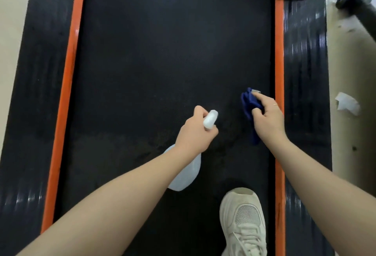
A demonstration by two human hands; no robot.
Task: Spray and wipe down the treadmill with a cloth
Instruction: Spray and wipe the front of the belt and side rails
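My left hand (194, 131) grips the neck of the spray bottle (187, 172), fingers curled round it just under the white nozzle (210, 119). The bottle's long axis runs along my forearm, its pale body hanging back under my wrist towards me, while the nozzle points forward and a little right, up the belt (173, 56). I hold it above the belt, roughly at the middle of its width.

My right hand (266, 117) pinches the blue cloth (249, 103), thumb pressed over its bunched folds and fingers curled behind. The cloth is bunched long and narrow, its top end reaching forward past my fingers and its tail hanging down beside my wrist. It sits over the belt's right side, near the right orange strip (279, 52).

The treadmill runs lengthwise away from me, the left orange strip (68, 76) along the other edge. My pale shoe (243, 223) stands on the belt, toe forward. A crumpled white scrap (347, 104) lies on the floor (345, 154) to the right.
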